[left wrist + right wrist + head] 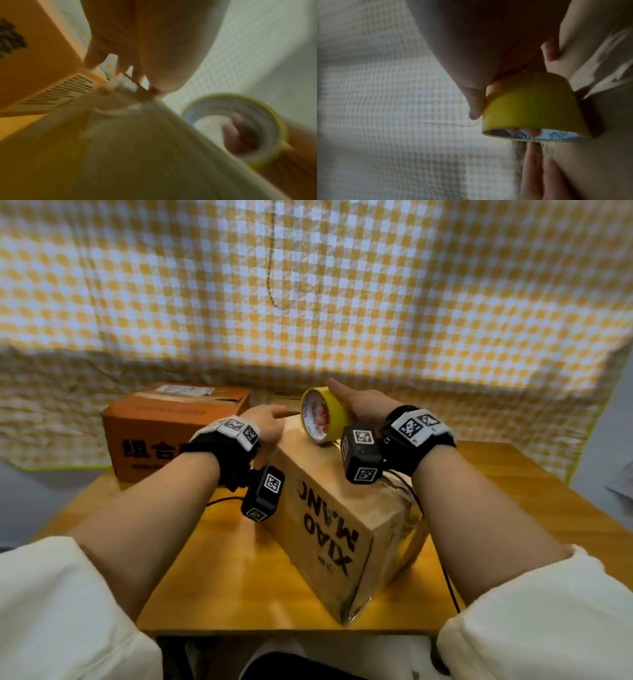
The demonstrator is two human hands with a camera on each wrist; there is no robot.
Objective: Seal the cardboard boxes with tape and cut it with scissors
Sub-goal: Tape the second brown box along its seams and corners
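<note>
- On the left we see an orange box (171,426) sitting on the wooden table (239,559).
- Our left hand (265,424) rests on the far end of the brown box (335,508) — fingers look mostly straight.
- Our right hand (363,405) grips the yellow tape roll (323,414) — fingers inside its hole, the roll standing on the brown box just beside the left hand.
</note>
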